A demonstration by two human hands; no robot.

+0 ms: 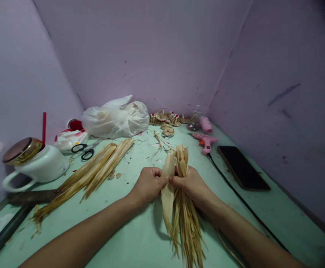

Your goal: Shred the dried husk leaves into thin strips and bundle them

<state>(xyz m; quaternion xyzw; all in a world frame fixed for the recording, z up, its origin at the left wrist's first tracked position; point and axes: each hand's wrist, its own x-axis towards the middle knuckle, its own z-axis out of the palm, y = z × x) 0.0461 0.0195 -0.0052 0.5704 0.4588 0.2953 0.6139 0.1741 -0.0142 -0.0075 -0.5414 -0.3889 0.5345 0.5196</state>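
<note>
Both my hands meet over a bundle of dried corn husk strips (pixel 185 216) on the pale green table (pixel 129 230). My right hand (pixel 192 184) is closed round the middle of the bundle. My left hand (pixel 148 184) pinches one wide husk leaf (pixel 168 197) at the bundle's left side. The strips stick up beyond my fingers and fan out toward me below them.
A second pile of husk strips (pixel 92 173) lies to the left. Nearby are black-handled scissors (pixel 82 150), a white mug with a gold lid (pixel 35 162), a plastic bag (pixel 116 117), a pink glue gun (pixel 205 141) with its black cord, a dark phone (pixel 242 167), and small husk craft pieces (pixel 166 121) by the wall.
</note>
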